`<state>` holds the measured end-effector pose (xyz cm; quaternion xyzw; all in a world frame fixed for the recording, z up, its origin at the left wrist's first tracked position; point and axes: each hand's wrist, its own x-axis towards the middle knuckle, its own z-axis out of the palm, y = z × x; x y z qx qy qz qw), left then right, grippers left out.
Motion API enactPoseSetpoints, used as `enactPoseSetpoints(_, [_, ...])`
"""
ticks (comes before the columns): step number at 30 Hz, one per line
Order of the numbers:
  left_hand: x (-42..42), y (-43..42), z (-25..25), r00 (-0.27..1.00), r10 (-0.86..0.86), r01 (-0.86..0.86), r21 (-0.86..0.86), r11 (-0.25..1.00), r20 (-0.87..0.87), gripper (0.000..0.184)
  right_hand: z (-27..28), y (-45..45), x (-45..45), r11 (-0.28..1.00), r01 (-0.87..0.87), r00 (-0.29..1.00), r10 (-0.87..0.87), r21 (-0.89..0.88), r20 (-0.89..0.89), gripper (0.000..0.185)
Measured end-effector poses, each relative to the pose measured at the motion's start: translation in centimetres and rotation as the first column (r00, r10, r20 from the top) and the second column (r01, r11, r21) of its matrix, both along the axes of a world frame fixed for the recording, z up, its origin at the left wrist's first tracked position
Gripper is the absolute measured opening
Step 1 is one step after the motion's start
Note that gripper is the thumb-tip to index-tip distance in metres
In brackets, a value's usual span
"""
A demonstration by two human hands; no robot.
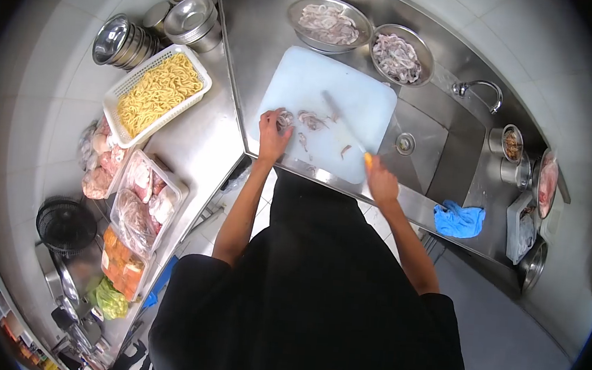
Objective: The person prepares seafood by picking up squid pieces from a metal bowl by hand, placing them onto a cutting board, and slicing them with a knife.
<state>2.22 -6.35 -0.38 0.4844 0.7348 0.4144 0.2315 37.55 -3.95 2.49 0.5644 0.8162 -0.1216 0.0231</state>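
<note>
A pale blue cutting board point(358, 96) lies on the steel counter in front of me. My left hand point(273, 134) rests at its left edge, fingers curled round a piece of squid point(285, 119). In my right hand point(382, 182) is the yellow handle of a knife point(348, 128), its blurred blade slanting up and left over the board. Between the two hands lie a larger squid piece point(311, 121) and several small scraps. Behind the board, one steel bowl point(293, 19) holds pale squid, and a second bowl point(427, 60) holds more strips.
To the right is a sink point(418, 128) with a tap point(481, 86); a blue cloth point(459, 219) lies on its front edge. On the left stand a white basket of noodles point(111, 104), a tub of bagged meat point(183, 193) and stacked steel bowls point(116, 40).
</note>
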Motion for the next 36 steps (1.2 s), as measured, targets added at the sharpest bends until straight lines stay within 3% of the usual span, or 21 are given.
enactPoseSetpoints(1, [0.2,0.0,-0.1,0.999,-0.011,0.011,0.0,1.0,0.037,0.066,0.3,-1.1,-0.6,0.998,-0.066,0.998,0.066,-0.026,-0.008,0.03])
enactPoseSetpoints(3, [0.7,0.1,0.4,0.993,-0.029,0.029,0.0,1.0,0.111,0.07,2.3,-3.1,-1.3,0.997,-0.054,0.976,0.042,-0.05,-0.215,0.033])
enactPoseSetpoints(4, [1.0,0.0,0.9,1.0,0.006,-0.006,-0.022,1.0,0.005,0.071,3.0,-3.4,-1.5,0.997,-0.05,0.948,0.027,-0.065,-0.316,0.035])
enactPoseSetpoints(6, [1.6,-0.8,1.8,0.976,0.067,-0.082,-0.061,0.995,-0.207,0.074,2.2,-2.8,-0.8,0.968,0.093,0.943,-0.161,-0.234,-0.29,0.039])
enactPoseSetpoints(9, [2.4,-0.6,1.7,0.953,0.076,-0.109,-0.099,0.989,-0.293,0.079,0.6,-2.5,0.2,0.887,0.195,0.903,-0.329,-0.418,-0.277,0.046])
enactPoseSetpoints(11, [3.4,0.2,1.5,0.964,0.072,-0.103,-0.107,0.989,-0.257,0.081,-1.6,-2.7,0.6,0.859,0.168,0.863,-0.365,-0.483,-0.349,0.045])
enactPoseSetpoints(12, [4.0,0.5,1.4,0.968,0.072,-0.101,-0.111,0.989,-0.239,0.082,-1.2,-3.0,-0.1,0.91,0.138,0.89,-0.286,-0.39,-0.354,0.045])
enactPoseSetpoints(15, [5.4,1.2,0.8,0.976,0.104,-0.127,-0.111,0.986,-0.19,0.081,0.7,-2.9,-3.3,0.895,0.033,0.906,-0.215,-0.445,-0.365,0.045])
enactPoseSetpoints(18, [6.2,1.9,-0.3,0.972,0.169,-0.166,0.033,0.986,-0.161,0.071,0.7,-2.6,-5.5,0.865,-0.011,0.87,-0.239,-0.501,-0.431,0.044])
enactPoseSetpoints(19, [6.4,2.1,-0.3,0.98,0.186,-0.188,-0.013,0.982,-0.067,0.067,0.8,-2.3,-5.9,0.861,-0.018,0.865,-0.241,-0.508,-0.44,0.044])
enactPoseSetpoints(21, [6.5,3.0,0.3,0.969,0.214,-0.203,-0.095,0.975,0.126,0.061,1.0,-2.0,-6.1,0.877,-0.03,0.833,-0.244,-0.48,-0.497,0.043])
enactPoseSetpoints(22, [6.9,3.5,1.0,0.968,0.218,-0.208,-0.089,0.974,0.123,0.053,1.5,-1.6,-5.8,0.887,-0.03,0.816,-0.245,-0.46,-0.524,0.043])
enactPoseSetpoints(27, [10.7,11.0,6.9,0.977,0.017,-0.048,0.144,0.988,0.213,0.051,8.1,1.1,-3.0,0.922,0.18,0.783,-0.345,-0.342,-0.517,0.041])
enactPoseSetpoints(31, [14.1,21.9,10.9,0.972,-0.21,0.166,0.32,0.933,0.109,0.051,14.0,5.7,0.4,0.917,0.377,0.792,-0.391,-0.128,-0.469,0.039])
enactPoseSetpoints(36, [12.8,31.0,12.7,0.928,-0.355,0.372,0.224,0.901,-0.115,0.044,17.3,10.1,3.1,0.879,0.473,0.842,-0.434,0.052,-0.32,0.04])
